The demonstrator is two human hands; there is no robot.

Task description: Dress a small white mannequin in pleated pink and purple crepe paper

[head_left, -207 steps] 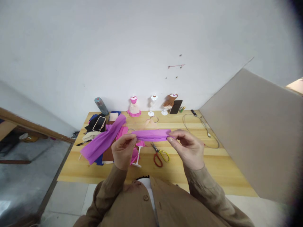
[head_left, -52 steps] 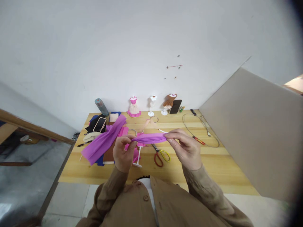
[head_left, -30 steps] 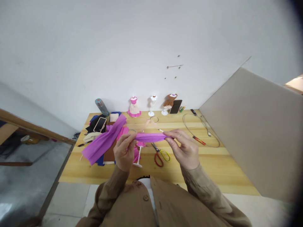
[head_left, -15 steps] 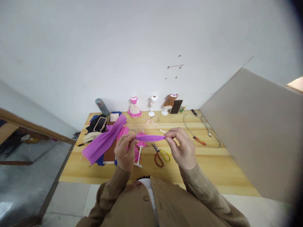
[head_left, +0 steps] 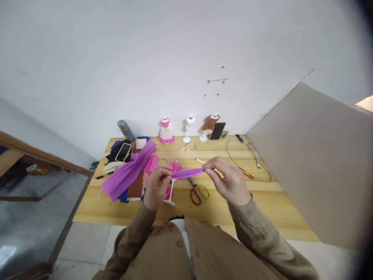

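A gathered strip of purple fabric (head_left: pixel 188 173) is stretched between my two hands above the table. My left hand (head_left: pixel 157 186) pinches its left end, and my right hand (head_left: pixel 229 181) pinches the right end between thumb and fingers. Behind and below the strip, a small white mannequin stand with pink fabric (head_left: pixel 175 168) on it is partly hidden. Scissors (head_left: pixel 199 192) with one red and one yellow handle lie just below the strip. Left of my left hand, a long purple cloth (head_left: pixel 128 173) lies across a pile of fabric pieces.
Along the wall stand a bottle (head_left: pixel 126 130), a pink-and-cream dressed mannequin (head_left: pixel 165 131), a white mannequin (head_left: pixel 189 129), a brown-dressed one (head_left: pixel 210 125) and a dark phone (head_left: pixel 217 131). A cable (head_left: pixel 230 155) loops at right beside a grey panel (head_left: pixel 309 155). Another phone (head_left: pixel 123 152) rests on the pile.
My left hand has moved slightly right and down, so the purple strip now slants up toward the right. My right hand has shifted a little to the right. Both still pinch the strip.
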